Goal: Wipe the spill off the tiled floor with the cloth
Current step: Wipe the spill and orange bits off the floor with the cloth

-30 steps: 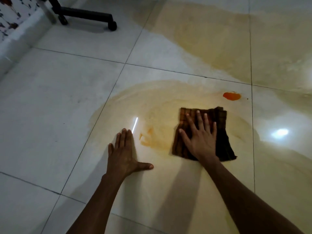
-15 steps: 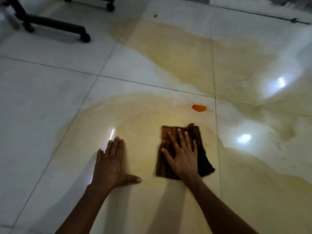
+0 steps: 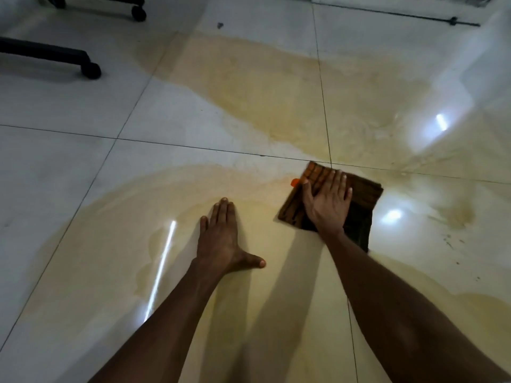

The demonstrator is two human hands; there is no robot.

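A wide yellowish spill (image 3: 276,106) spreads over the white tiled floor (image 3: 55,175), from the far middle down to my arms. A folded brown striped cloth (image 3: 362,197) lies flat on the wet tile near a grout crossing. My right hand (image 3: 327,203) presses palm-down on the cloth with fingers spread. A small orange blob (image 3: 295,182) peeks out at the cloth's left edge, partly covered. My left hand (image 3: 224,239) rests flat on the wet floor to the left, fingers together, thumb out, holding nothing.
Black chair legs with castors (image 3: 88,67) stand at the far left, a second castor (image 3: 138,12) further back. A dark cable or rod (image 3: 453,21) runs along the far right wall. Dark specks (image 3: 448,239) dot the floor at the right.
My right hand has pushed the cloth forward and to the right, onto the orange blob. The left hand has stayed planted on the floor. The view has shifted forward.
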